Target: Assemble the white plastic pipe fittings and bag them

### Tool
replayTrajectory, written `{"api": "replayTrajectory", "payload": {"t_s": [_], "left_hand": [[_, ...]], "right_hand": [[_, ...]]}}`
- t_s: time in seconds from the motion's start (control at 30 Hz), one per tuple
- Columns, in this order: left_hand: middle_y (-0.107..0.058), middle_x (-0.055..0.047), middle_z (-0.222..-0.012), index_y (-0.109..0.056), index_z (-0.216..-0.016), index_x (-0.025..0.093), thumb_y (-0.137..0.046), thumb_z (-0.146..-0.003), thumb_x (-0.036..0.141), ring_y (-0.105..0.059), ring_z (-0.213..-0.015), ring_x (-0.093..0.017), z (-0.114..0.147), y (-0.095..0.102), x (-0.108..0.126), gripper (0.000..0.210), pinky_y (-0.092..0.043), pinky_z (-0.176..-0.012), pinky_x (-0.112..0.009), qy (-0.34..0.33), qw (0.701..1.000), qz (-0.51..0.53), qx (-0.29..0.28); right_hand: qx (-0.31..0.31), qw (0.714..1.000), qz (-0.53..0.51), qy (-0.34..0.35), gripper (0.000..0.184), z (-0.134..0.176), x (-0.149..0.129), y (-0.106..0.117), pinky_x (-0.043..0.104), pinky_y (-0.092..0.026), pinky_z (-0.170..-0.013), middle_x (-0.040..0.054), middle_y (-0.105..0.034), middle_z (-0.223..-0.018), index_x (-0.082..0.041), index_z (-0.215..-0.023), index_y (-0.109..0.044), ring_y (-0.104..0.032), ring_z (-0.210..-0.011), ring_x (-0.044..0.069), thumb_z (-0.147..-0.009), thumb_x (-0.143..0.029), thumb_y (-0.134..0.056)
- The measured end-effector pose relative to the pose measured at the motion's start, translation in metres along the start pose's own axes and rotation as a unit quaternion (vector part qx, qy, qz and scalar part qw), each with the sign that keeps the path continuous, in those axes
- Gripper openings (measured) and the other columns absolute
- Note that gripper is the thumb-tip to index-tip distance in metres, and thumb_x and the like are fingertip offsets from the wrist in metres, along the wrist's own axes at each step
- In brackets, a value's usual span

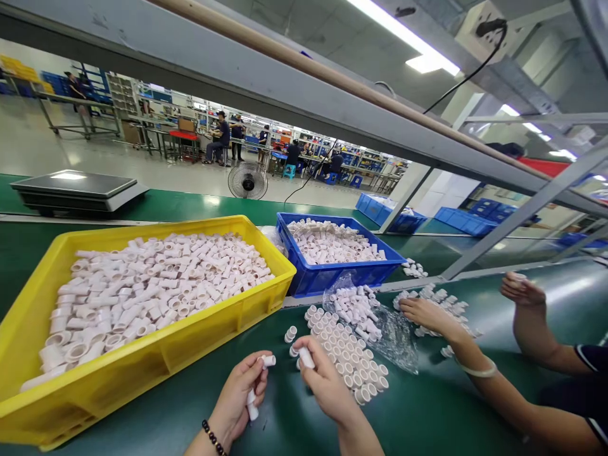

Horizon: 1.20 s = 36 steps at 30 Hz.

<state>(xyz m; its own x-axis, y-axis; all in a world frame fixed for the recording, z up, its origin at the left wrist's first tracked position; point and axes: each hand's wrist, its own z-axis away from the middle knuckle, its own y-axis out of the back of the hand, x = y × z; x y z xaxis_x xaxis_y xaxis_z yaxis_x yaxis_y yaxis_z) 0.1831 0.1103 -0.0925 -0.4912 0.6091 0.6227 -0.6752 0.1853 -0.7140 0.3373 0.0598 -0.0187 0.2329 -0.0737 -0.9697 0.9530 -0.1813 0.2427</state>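
My left hand (pixel 237 389), with a beaded bracelet at the wrist, has its fingers curled round white plastic pipe fittings. One fitting (pixel 269 361) pokes out past the thumb and another (pixel 252 406) shows below the fingers. Between thumb and fingers of my right hand (pixel 327 383) is a single white pipe fitting (pixel 306 358). Right beside that hand, rows of upright fittings (pixel 351 361) stand close together on the green table (pixel 294 427). A separate fitting (pixel 290 334) stands just beyond my right fingertips, partly in line with others behind the hand.
A yellow bin (pixel 266 297) and a blue bin (pixel 308 278) hold heaps of fittings. More lie on a clear plastic bag (pixel 399 339). At right, a co-worker's hand (pixel 427 315) touches loose fittings; the other hand (pixel 522 291) is raised. A metal frame (pixel 517 215) crosses the bench.
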Motion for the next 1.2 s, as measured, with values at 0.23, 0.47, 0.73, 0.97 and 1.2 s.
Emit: {"api": "replayTrajectory", "payload": {"t_s": [0.23, 0.47, 0.73, 0.97, 1.2], "left_hand": [[-0.048, 0.002, -0.056, -0.06, -0.086, 0.013, -0.056, -0.076, 0.028, -0.031, -0.04, -0.003, 0.0, 0.0, 0.001, 0.019, -0.021, -0.034, -0.015, -0.014, 1.0, 0.012, -0.009], [-0.047, 0.003, -0.052, -0.06, -0.083, 0.012, -0.056, -0.076, 0.027, -0.029, -0.038, -0.002, 0.001, 0.002, -0.002, 0.018, -0.02, -0.035, -0.015, -0.004, 0.999, 0.0, -0.032], [-0.05, 0.002, -0.051, -0.06, -0.079, 0.012, -0.056, -0.076, 0.029, -0.029, -0.036, -0.002, 0.0, 0.002, -0.002, 0.018, -0.021, -0.034, -0.015, -0.009, 0.999, -0.037, -0.029], [-0.047, 0.004, -0.046, -0.06, -0.074, 0.013, -0.054, -0.076, 0.034, -0.028, -0.033, -0.002, 0.003, 0.002, -0.005, 0.023, -0.021, -0.033, -0.015, -0.011, 0.991, -0.13, -0.03], [-0.045, 0.004, -0.044, -0.059, -0.066, 0.013, -0.054, -0.076, 0.038, -0.026, -0.034, -0.002, 0.004, 0.003, -0.01, 0.027, -0.021, -0.032, -0.015, 0.01, 0.989, -0.141, -0.035]], "right_hand": [[-0.056, 0.997, 0.044, 0.022, 0.031, 0.003, 0.013, -0.014, 0.027, -0.047, -0.063, 0.0042, -0.053, -0.103, -0.025, -0.111, -0.043, -0.056, -0.067, 0.012, -0.08, -0.02, -0.044], [-0.069, 0.995, 0.023, 0.066, 0.023, -0.001, 0.01, -0.018, 0.025, -0.047, -0.061, 0.0053, -0.05, -0.103, -0.021, -0.099, -0.054, -0.057, -0.067, 0.012, -0.079, -0.016, -0.045], [-0.047, 0.998, 0.034, 0.038, 0.015, -0.005, 0.014, -0.018, 0.024, -0.044, -0.064, 0.0001, -0.06, -0.075, -0.02, -0.09, -0.055, -0.058, -0.07, 0.014, -0.077, -0.016, -0.049], [-0.034, 0.963, 0.258, 0.065, 0.01, 0.003, 0.006, -0.017, 0.021, -0.035, -0.055, -0.0024, -0.06, -0.067, -0.021, -0.082, -0.061, -0.052, -0.06, 0.011, -0.076, -0.024, -0.055], [-0.04, 0.932, 0.343, 0.115, 0.008, 0.008, 0.003, -0.02, 0.02, -0.036, -0.06, -0.0011, -0.063, -0.073, -0.02, -0.081, -0.059, -0.056, -0.069, 0.012, -0.079, -0.025, -0.053]]}}
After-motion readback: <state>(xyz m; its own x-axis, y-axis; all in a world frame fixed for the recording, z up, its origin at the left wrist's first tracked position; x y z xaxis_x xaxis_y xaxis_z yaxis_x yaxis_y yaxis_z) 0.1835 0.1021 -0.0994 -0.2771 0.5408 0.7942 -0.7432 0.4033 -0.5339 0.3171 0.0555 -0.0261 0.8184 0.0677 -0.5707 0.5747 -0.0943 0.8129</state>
